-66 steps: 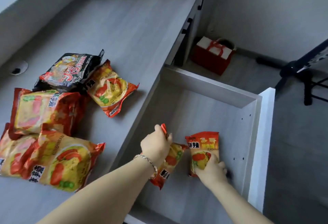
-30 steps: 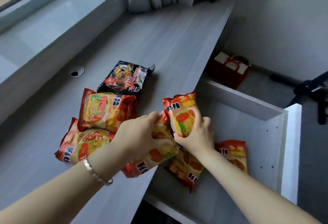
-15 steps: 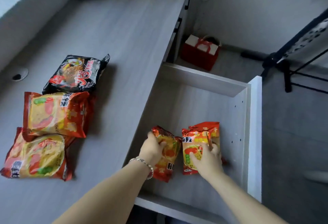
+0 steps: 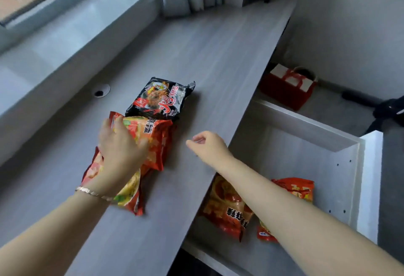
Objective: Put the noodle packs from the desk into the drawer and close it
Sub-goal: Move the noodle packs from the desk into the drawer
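Both hands left drawer point(image 4: 310, 140): left hand point(image 4: 120, 147) grip spread on orange pack point(image 4: 153, 138), right hand point(image 4: 207, 147) grip loosely curled, empty.

Three noodle packs lie on the tabletop point(image 4: 214, 57): one black pack point(image 4: 162, 98) and two orange packs point(image 4: 153, 140) point(image 4: 129, 192). Two more orange packs point(image 4: 227, 208) point(image 4: 299, 188) lie in the drawer point(image 4: 369, 166). One red bag point(image 4: 286, 88) sits on the floor.

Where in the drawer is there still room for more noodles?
The far half of the drawer is bare, between its back wall and the two red packs. The near end by those packs is crowded, with the right arm passing over them.
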Demonstrator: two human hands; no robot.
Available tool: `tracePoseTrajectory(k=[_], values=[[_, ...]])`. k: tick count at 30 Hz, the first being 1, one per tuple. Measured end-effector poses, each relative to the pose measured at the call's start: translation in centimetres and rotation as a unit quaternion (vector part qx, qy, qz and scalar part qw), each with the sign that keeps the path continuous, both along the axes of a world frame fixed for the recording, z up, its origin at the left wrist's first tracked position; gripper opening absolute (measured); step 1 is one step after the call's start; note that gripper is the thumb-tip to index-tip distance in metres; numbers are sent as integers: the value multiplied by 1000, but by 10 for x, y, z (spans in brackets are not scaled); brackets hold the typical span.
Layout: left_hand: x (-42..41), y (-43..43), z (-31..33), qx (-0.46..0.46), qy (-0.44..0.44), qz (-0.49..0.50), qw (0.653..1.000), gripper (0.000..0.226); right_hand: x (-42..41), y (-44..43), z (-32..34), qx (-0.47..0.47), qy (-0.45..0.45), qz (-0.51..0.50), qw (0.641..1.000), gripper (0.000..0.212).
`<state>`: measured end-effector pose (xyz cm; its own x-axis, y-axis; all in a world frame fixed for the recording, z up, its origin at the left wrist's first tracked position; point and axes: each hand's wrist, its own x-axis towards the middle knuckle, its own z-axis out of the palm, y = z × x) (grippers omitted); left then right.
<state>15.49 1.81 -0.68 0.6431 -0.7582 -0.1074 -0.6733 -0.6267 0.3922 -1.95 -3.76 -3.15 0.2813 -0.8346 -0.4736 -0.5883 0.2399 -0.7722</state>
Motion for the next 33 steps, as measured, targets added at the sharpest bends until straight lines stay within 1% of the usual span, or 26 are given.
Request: tracePoseTrajectory(k=[2,3,5,6,7,8,10,11,12,14,16,17,18,19,20,22,23,24,25,26,28,29,30,31,33], values=[[33,9,-5,96,37,112,988,74,41,3,-1,41,15,50,998,49],[44,15,-9,141,62,136,979,71,57,6,-3,50,28,62,996,56],[61,30,-16,211,132,127,960,62,82,14,-6,62,56,56,995,74],[63,35,-21,236,161,115,951,67,88,16,-7,62,71,41,995,78],[67,40,-26,249,178,111,946,75,95,19,-7,54,84,27,995,78],[69,43,-28,249,182,110,945,78,99,22,-6,42,96,16,994,76],[71,44,-29,232,160,107,954,83,100,26,-7,23,95,4,995,73],[71,43,-28,237,152,103,954,86,96,28,-7,23,77,-4,997,70],[71,44,-25,246,165,105,949,88,91,30,-5,27,45,-19,998,66],[68,45,-24,249,234,102,934,83,75,30,-2,30,-41,-60,997,52],[61,51,-19,226,306,89,920,67,51,29,3,9,-105,-88,991,38],[58,52,-16,197,326,82,921,58,38,28,4,-7,-127,-102,987,32],[53,53,-12,158,328,68,929,50,20,27,4,-20,-147,-123,981,29],[47,53,-6,126,308,49,942,47,0,27,4,-29,-167,-151,974,28],[42,51,2,115,264,26,957,50,-21,26,1,-35,-179,-180,967,28],[24,48,18,155,130,-33,979,64,-69,27,-11,-26,-170,-232,957,28],[15,47,28,187,58,-67,978,68,-88,28,-20,-12,-151,-263,953,27],[0,46,35,207,7,-103,973,70,-110,31,-31,3,-116,-301,947,27],[-15,44,42,212,-13,-130,968,72,-126,35,-42,21,-73,-342,936,29],[-32,41,47,202,-9,-153,967,72,-140,40,-52,43,-40,-384,921,34],[-67,34,48,167,44,-180,968,65,-163,53,-68,91,-4,-449,889,45],[-84,30,43,157,71,-189,967,63,-171,59,-76,111,12,-464,879,52],[-103,27,36,157,89,-202,963,62,-180,66,-83,127,34,-466,875,57],[-121,25,27,161,102,-215,958,63,-187,72,-88,137,57,-455,878,57],[-155,23,1,174,122,-232,949,62,-197,84,-92,136,104,-419,892,48]])
